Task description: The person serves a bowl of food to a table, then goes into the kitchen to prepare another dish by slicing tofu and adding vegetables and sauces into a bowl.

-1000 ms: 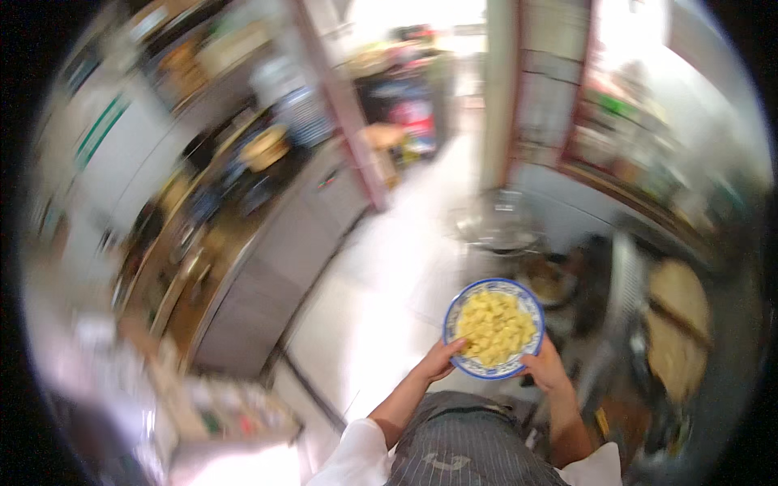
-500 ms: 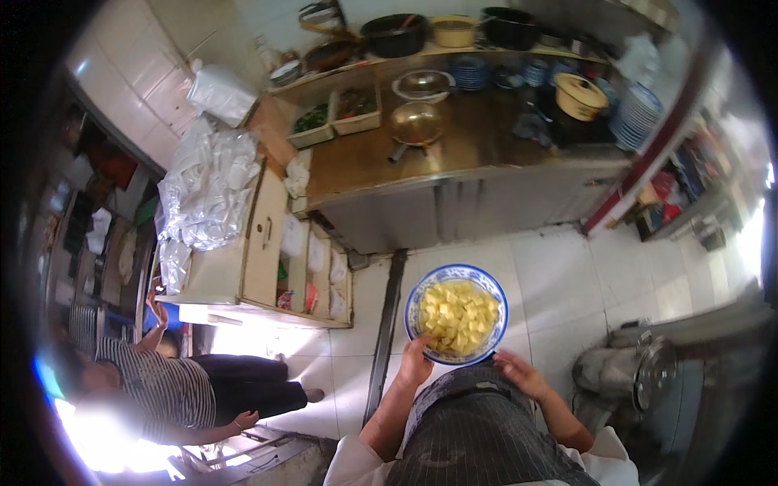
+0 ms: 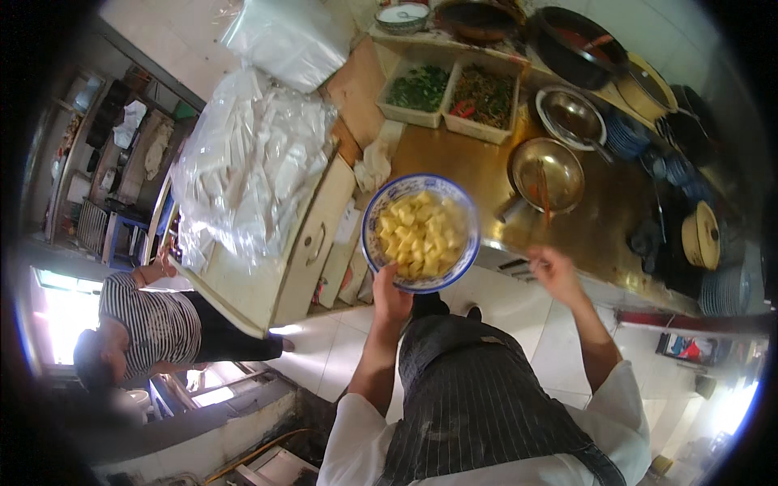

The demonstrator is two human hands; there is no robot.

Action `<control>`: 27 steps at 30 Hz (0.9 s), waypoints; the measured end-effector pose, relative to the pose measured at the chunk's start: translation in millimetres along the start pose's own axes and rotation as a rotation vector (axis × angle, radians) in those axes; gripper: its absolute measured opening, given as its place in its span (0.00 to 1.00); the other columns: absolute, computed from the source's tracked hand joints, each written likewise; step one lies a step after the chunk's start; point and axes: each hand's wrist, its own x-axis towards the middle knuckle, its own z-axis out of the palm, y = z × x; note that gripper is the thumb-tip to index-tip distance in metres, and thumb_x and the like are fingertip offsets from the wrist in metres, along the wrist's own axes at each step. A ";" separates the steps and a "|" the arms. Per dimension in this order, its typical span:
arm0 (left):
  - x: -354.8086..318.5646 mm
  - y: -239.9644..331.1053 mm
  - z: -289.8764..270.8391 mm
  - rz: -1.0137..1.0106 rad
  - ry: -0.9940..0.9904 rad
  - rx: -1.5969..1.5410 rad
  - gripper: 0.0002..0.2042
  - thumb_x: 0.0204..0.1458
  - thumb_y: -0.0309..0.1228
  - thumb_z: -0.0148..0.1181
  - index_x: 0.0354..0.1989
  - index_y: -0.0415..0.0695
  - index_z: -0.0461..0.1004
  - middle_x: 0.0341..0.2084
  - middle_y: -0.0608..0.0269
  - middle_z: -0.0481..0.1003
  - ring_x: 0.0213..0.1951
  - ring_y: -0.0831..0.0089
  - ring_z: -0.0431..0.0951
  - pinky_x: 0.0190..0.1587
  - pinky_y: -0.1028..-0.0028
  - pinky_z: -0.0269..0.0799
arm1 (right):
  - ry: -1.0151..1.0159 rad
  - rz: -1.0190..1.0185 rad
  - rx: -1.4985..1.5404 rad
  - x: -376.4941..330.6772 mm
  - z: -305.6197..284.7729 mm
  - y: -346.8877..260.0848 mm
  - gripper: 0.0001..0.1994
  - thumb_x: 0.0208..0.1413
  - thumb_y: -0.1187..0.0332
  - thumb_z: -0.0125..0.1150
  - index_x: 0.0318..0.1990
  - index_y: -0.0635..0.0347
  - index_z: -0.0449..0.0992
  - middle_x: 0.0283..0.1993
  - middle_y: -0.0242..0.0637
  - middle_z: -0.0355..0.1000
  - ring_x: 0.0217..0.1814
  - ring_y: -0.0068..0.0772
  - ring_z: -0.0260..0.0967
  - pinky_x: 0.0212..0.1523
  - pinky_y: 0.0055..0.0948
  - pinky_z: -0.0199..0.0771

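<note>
My left hand [image 3: 392, 293] grips the near rim of a white bowl with a blue patterned border [image 3: 378, 263], thumb over the edge. Pale yellow cubes of cut food [image 3: 421, 235] fill the bowl; their exact kind I cannot make out. To the right, apart from the bowl, my right hand [image 3: 556, 274] hovers by the counter's front edge, slightly blurred, its fingers loosely bent and seemingly holding nothing. Beyond it on the counter rests a metal pan [image 3: 555, 174] with a brown stick-like utensil [image 3: 544, 190] in it.
A metal counter [image 3: 438, 166] carries tubs of green leaves [image 3: 417, 87] and chopped food [image 3: 484, 95]. A lidded yellow pot [image 3: 701, 235] stands at right. Plastic bags [image 3: 251, 162] cover the cabinet at left. Another person in stripes [image 3: 154, 320] is at far left.
The view has turned and come nearer the counter and cabinet. My left hand has carried the bowl along; my right hand has moved away from the bowl's rim, out to the right.
</note>
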 end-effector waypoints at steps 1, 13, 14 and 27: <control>27.0 1.4 1.5 -0.022 0.038 0.002 0.23 0.54 0.32 0.44 0.59 0.37 0.57 0.55 0.54 0.65 0.56 0.59 0.66 0.58 0.61 0.61 | 0.114 -0.111 0.017 48.7 -4.9 -9.1 0.14 0.56 0.70 0.56 0.49 0.59 0.71 0.37 0.34 0.73 0.34 0.24 0.70 0.36 0.24 0.71; 228.5 70.6 35.6 -0.064 -0.127 0.297 0.21 0.57 0.31 0.46 0.58 0.38 0.58 0.55 0.56 0.64 0.57 0.60 0.64 0.57 0.61 0.61 | 0.609 -0.358 0.177 454.6 22.5 -207.9 0.20 0.50 0.72 0.64 0.49 0.68 0.68 0.28 0.34 0.69 0.29 0.22 0.65 0.33 0.23 0.69; 239.9 70.7 35.5 -0.184 -0.082 -0.002 0.20 0.57 0.29 0.45 0.58 0.40 0.58 0.55 0.57 0.64 0.57 0.61 0.64 0.57 0.61 0.62 | 0.603 -0.326 0.286 475.3 22.0 -207.5 0.20 0.50 0.71 0.64 0.50 0.67 0.68 0.29 0.35 0.70 0.29 0.23 0.66 0.33 0.24 0.69; 301.0 80.0 14.3 -0.226 -0.032 0.102 0.24 0.52 0.30 0.52 0.59 0.41 0.59 0.55 0.58 0.65 0.56 0.61 0.65 0.58 0.61 0.61 | 0.496 -0.320 0.077 485.0 21.7 -231.2 0.12 0.62 0.64 0.49 0.36 0.64 0.74 0.25 0.35 0.69 0.25 0.23 0.64 0.28 0.26 0.65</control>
